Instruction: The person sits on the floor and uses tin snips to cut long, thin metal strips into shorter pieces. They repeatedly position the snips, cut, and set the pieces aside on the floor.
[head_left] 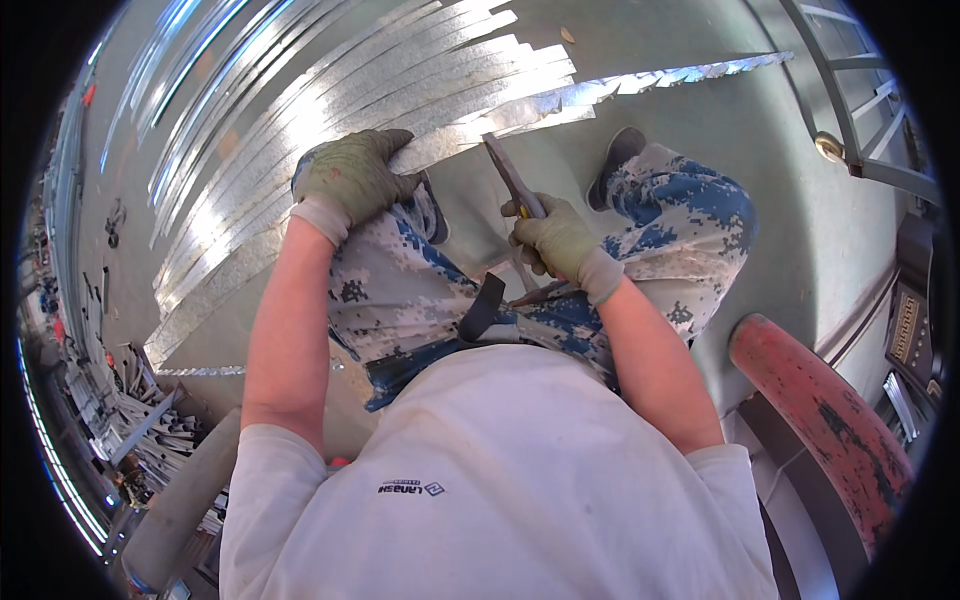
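Observation:
My left hand (352, 180), in a greenish work glove, grips a long shiny sheet-metal strip (455, 140) near my left knee. Its thumb and fingers are closed about the strip's edge. The strip runs away to the far right, where a row of notches (680, 75) lines it. In my gloved right hand (558, 238) is a pair of metal snips (512, 175), with the fingers wrapped round the handles. The dark jaws point up and left, their tip at the strip's near edge. Whether the jaws bite into the metal cannot be made out.
Many overlapping metal strips (300, 110) fan over the greenish floor (700, 120) at the left and ahead. A metal frame (850, 100) stands at the far right. Close by on the right is a worn red cylinder (815, 420). Scrap pieces (150, 420) lie at the left.

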